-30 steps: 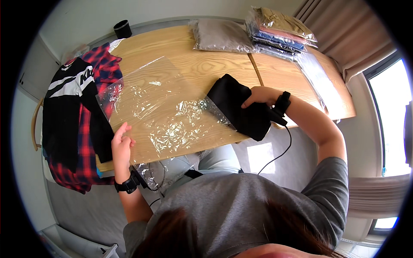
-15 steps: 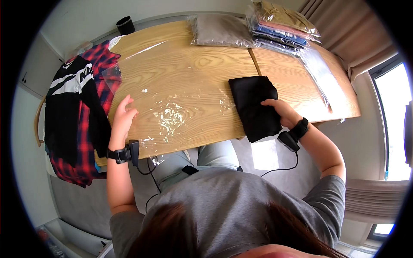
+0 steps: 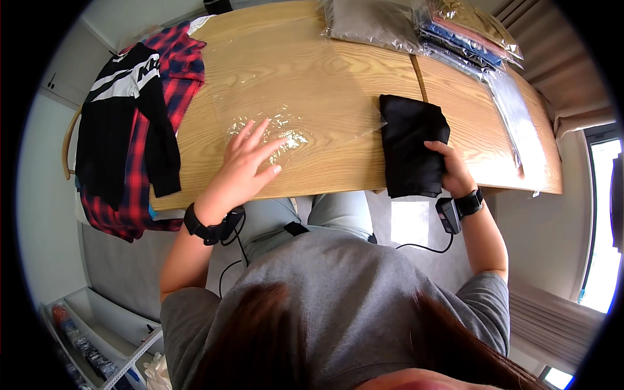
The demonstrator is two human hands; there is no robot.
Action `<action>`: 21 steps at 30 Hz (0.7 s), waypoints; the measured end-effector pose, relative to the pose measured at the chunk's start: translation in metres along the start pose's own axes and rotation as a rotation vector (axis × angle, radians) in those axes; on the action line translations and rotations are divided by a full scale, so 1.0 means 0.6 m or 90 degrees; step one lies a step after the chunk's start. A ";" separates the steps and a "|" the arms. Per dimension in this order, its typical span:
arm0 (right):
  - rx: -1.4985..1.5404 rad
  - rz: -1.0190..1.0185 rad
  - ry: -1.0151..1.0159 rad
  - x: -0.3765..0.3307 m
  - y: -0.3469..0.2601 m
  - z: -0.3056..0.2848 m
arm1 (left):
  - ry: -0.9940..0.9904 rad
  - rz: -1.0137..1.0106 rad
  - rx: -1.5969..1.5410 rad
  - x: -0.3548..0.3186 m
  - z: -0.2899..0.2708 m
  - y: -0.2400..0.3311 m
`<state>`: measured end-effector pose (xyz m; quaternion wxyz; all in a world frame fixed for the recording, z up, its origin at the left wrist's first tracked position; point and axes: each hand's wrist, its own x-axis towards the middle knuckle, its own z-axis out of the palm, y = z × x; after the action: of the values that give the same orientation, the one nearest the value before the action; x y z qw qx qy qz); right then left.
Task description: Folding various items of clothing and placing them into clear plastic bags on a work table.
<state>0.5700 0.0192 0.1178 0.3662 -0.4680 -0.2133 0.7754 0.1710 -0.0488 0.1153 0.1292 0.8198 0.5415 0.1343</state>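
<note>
My left hand (image 3: pixel 244 170) is open, its fingers spread over a clear plastic bag (image 3: pixel 289 138) that lies flat on the table. Whether the fingertips press on the film cannot be made out. At the right, my right hand (image 3: pixel 455 170) grips the right edge of a folded black garment (image 3: pixel 415 140), its thumb on top and the other fingers hidden underneath. The garment lies by the table's front edge, and the bag's right corner reaches its left side.
A black-and-white top (image 3: pixel 110 123) and a red plaid shirt (image 3: pixel 179 71) lie on the left. Bagged folded clothes (image 3: pixel 465 45) are stacked at the back right, beside a bagged grey-brown item (image 3: pixel 370 25). Flat clear bags (image 3: pixel 517 123) lie along the wooden table's (image 3: pixel 312 179) right side.
My left hand has moved from the table's left side onto the plastic bag, fingers spreading. The right hand still grips the black garment. The whole view has shifted.
</note>
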 end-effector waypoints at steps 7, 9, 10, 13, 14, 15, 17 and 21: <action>0.083 -0.060 -0.059 -0.017 -0.006 0.015 | -0.024 -0.007 0.013 -0.026 0.036 0.009; 0.078 -0.074 -0.062 -0.040 -0.013 0.037 | -0.007 -0.013 0.018 -0.023 0.034 0.010; 0.074 -0.087 -0.068 -0.052 -0.016 0.049 | -0.007 -0.012 0.017 -0.022 0.033 0.011; 0.085 -0.075 -0.075 -0.068 -0.020 0.059 | 0.019 -0.018 0.056 -0.017 0.035 0.004; 0.097 -0.063 -0.090 -0.072 -0.020 0.061 | 0.044 -0.010 0.025 -0.014 0.041 -0.006; 0.095 -0.064 -0.088 -0.078 -0.020 0.069 | 0.068 -0.001 -0.007 -0.008 0.042 -0.012; 0.107 -0.047 -0.104 -0.089 -0.016 0.097 | 0.099 0.019 -0.028 0.004 0.034 -0.020; 0.106 -0.052 -0.154 -0.087 -0.005 0.146 | 0.145 0.058 -0.068 0.029 0.001 -0.003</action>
<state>0.5093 -0.0182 0.1906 0.4069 -0.3302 -0.2096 0.8255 0.1760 -0.0322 0.1153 0.1037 0.8148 0.5072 0.2610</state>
